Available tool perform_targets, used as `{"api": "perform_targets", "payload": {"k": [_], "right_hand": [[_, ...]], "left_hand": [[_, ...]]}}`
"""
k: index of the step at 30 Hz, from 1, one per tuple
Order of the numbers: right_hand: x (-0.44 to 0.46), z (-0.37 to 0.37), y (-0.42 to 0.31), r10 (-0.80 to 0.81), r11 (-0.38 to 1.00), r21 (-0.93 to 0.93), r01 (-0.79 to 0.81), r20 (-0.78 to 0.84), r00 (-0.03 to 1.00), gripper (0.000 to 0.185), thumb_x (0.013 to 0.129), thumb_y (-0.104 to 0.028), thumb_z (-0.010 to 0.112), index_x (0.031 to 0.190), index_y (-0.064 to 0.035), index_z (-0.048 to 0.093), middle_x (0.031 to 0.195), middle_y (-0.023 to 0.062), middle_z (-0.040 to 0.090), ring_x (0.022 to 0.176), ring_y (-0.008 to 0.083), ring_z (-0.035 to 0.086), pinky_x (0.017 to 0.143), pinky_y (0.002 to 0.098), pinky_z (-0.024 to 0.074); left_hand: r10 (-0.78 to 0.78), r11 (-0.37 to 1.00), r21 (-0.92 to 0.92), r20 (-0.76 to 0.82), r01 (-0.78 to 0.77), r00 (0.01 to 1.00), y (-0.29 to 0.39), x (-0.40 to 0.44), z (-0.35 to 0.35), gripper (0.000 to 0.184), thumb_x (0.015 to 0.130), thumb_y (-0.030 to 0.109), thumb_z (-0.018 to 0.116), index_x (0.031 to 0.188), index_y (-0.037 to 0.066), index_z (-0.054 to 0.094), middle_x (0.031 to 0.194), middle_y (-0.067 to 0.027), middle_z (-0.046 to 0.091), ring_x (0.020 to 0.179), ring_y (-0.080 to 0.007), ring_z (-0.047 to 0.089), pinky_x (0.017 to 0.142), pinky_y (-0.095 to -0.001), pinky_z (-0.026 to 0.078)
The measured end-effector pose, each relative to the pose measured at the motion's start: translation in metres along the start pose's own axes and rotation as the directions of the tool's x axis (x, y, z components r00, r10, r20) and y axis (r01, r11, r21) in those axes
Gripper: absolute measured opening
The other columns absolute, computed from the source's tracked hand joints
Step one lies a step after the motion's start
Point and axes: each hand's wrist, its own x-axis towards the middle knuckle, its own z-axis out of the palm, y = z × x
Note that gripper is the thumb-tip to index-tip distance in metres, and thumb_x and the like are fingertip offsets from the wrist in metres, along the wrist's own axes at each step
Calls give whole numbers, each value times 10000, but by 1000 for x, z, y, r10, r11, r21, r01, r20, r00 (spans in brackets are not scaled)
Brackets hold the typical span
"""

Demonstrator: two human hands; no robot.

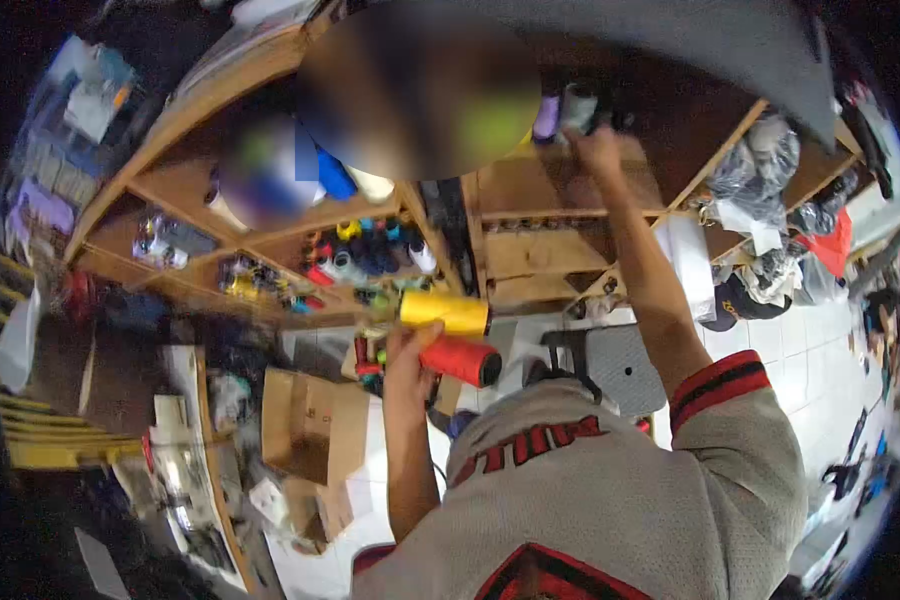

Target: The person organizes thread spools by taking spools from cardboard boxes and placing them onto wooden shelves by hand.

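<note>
Where the left hand [410, 352] clasps a yellow thread cylinder [445, 312] and a red thread cylinder [458, 360] mid-frame, the shared grip could let one slip.

Upper right: right hand [600, 150] at a grey cylindrical spool [578, 104], brown wooden shelf [540, 185]; its closure cannot be told; a nudge might topple the spool.

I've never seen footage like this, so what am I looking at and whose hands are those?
There's no machine: this one picture comes from a camera worn on a person's head, looking down past their grey shirt at their own bare hands. The left hand holds a yellow spool and a red spool, probably thread. The right hand is at a wooden shelf by a greyish spool; it isn't clear whether that's gripped. More spools sit in a lower compartment.
</note>
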Motion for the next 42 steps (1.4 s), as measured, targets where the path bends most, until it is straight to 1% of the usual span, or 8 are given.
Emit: {"api": "perform_targets", "payload": {"k": [5, 7, 9, 14, 20, 26, 34, 42], "right_hand": [[-84, -60, -54, -259, 958, 67, 279, -216, 941, 479, 786, -386, 675, 996, 38, 602, 885, 155, 654, 781, 254, 638, 687, 343, 492], [-113, -52, -67, -450, 682, 643, 349, -7, 893, 390, 823, -295, 656, 1051, 17, 603, 951, 115, 651, 835, 201, 622, 765, 320, 480], [-163, -92, -116, -491, 734, 680, 12, 518, 701, 412, 840, -271, 640, 1144, -3, 564, 1044, 89, 625, 932, 158, 584, 853, 299, 451], [-190, -64, -137, -683, 725, 655, 212, 645, 343, 542, 835, -281, 644, 1272, -19, 458, 1136, 106, 584, 1025, 164, 543, 902, 299, 424], [-193, -44, -108, -556, 666, 712, -220, 672, 489, 588, 771, -398, 688, 1221, -54, 532, 1045, 60, 616, 924, 135, 561, 774, 261, 447], [-195, -63, -70, -303, 149, 695, -703, 709, 637, 467, 824, -206, 640, 1209, 4, 480, 1049, 59, 594, 840, 132, 612, 689, 213, 503], [-158, -92, -31, -338, -32, 875, -483, 445, 829, 470, 815, -122, 632, 1213, 43, 443, 1108, 121, 579, 1006, 210, 569, 891, 354, 447], [-53, -79, 26, -55, 614, 776, 141, -136, 989, 485, 778, -210, 694, 1118, 57, 474, 991, 166, 622, 886, 217, 619, 756, 343, 489]], "left_hand": [[50, 994, 87, 101, -59, 994, 34, 19, 6, 426, 738, 30, 674, 1122, -16, 495, 1044, -129, 587, 930, -240, 601, 791, -365, 511], [55, 992, 106, 157, -72, 986, 41, 33, 3, 425, 744, 29, 667, 1130, -17, 494, 1050, -128, 583, 922, -242, 604, 790, -369, 513], [31, 990, 131, 176, -55, 984, 51, 35, 12, 406, 747, -1, 648, 1126, -6, 502, 1052, -124, 591, 953, -233, 596, 823, -360, 495], [-50, 977, 213, 325, -22, 944, 66, 44, 39, 371, 750, -6, 646, 1095, -10, 509, 980, -110, 612, 870, -207, 617, 765, -322, 502], [-89, 957, 288, 400, -33, 912, 71, 50, 36, 423, 761, 16, 650, 1150, -32, 492, 1072, -147, 579, 891, -224, 618, 765, -312, 502], [-123, 976, 216, 379, 42, 917, 70, 53, 19, 399, 811, 56, 611, 1181, -25, 485, 1163, -182, 538, 916, -288, 620, 784, -368, 526], [-116, 975, 219, 328, 44, 938, 51, 67, -1, 352, 820, 102, 599, 1151, 5, 526, 998, -159, 616, 823, -258, 628, 734, -365, 528], [-101, 980, 192, 244, 54, 965, 43, 63, 0, 284, 815, 62, 600, 1089, -2, 563, 952, -133, 620, 788, -240, 638, 712, -338, 543]]}}
